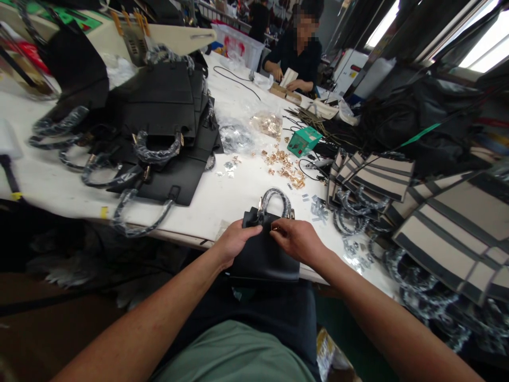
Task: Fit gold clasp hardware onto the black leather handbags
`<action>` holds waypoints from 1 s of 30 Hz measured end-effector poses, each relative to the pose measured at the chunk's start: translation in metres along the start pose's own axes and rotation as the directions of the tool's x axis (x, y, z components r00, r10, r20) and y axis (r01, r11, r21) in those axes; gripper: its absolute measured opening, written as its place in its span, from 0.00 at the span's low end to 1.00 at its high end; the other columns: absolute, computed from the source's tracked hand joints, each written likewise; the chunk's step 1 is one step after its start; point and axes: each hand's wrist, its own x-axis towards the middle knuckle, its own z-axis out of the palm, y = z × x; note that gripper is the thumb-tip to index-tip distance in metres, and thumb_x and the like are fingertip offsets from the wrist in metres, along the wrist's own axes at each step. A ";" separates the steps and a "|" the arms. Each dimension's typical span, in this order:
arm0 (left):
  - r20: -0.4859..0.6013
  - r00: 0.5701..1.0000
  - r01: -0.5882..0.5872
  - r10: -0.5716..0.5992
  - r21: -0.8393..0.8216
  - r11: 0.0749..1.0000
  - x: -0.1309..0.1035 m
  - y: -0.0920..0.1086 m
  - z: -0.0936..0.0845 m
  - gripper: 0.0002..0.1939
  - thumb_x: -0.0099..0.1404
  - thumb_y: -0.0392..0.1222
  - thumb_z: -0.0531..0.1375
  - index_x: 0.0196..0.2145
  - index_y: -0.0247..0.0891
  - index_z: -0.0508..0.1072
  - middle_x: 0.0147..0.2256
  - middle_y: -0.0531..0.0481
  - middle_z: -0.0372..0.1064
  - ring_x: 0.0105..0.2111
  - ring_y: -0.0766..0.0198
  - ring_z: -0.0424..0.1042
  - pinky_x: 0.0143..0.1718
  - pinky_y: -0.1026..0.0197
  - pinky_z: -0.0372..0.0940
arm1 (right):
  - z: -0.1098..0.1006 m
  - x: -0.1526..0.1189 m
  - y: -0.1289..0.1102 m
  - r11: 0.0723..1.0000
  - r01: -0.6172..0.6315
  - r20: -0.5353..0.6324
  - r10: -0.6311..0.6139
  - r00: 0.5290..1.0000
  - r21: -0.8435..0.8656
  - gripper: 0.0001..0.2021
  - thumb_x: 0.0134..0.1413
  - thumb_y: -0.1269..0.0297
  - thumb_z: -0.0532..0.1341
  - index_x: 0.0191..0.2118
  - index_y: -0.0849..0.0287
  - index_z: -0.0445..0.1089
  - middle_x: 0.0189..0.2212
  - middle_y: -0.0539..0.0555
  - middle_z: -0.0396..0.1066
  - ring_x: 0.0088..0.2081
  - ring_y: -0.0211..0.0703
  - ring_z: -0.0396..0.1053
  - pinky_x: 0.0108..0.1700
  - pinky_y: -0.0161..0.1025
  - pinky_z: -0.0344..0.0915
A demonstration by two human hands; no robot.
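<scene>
A black handbag panel [266, 260] with a plastic-wrapped handle [277, 194] lies over the front edge of the table, partly above my lap. My left hand [234, 241] grips its left side, thumb on top near the handle's base. My right hand [298, 239] is over the panel's upper right, its fingers pinched on a small gold-coloured metal piece [275, 228]. Most of that piece is hidden by the fingers. Beyond the handle, loose gold-coloured metal fittings [284, 163] are scattered, and small flat grey metal plates [318, 209] lie to the right.
Black bag panels with wrapped handles [159, 101] are piled at left. Beige-and-black striped panels [449, 233] are stacked at right. A green box [304, 140] with a cable stands mid-table, near plastic bags of fittings [266, 123]. Across the table, a person [298, 58] handles a light-coloured piece.
</scene>
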 end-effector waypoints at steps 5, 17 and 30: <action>0.011 1.000 0.019 -0.019 -0.024 1.000 0.001 0.000 -0.001 0.20 0.52 0.46 0.69 0.41 0.35 0.77 0.35 0.44 0.79 0.36 0.52 0.77 0.43 0.52 0.68 | 0.003 0.002 -0.004 0.981 0.053 -0.001 -0.054 0.999 -0.189 0.06 0.58 0.64 0.57 0.31 0.55 0.69 0.29 0.49 0.75 0.30 0.38 0.70 0.32 0.35 0.52; -0.006 1.000 0.000 0.000 -0.017 1.000 0.001 -0.003 -0.001 0.21 0.50 0.47 0.70 0.41 0.34 0.77 0.36 0.44 0.79 0.36 0.52 0.77 0.44 0.51 0.68 | 0.004 0.003 0.004 0.997 0.066 0.052 -0.064 0.997 -0.041 0.07 0.63 0.62 0.59 0.40 0.53 0.75 0.35 0.50 0.78 0.37 0.40 0.74 0.37 0.33 0.59; -0.019 1.000 0.024 -0.024 0.005 1.000 -0.003 0.000 0.001 0.19 0.52 0.46 0.69 0.40 0.35 0.76 0.33 0.46 0.78 0.34 0.54 0.77 0.41 0.54 0.68 | -0.016 0.000 0.004 0.984 0.176 0.110 -0.171 0.979 -0.031 0.12 0.65 0.66 0.55 0.48 0.53 0.74 0.36 0.53 0.71 0.37 0.39 0.70 0.40 0.33 0.60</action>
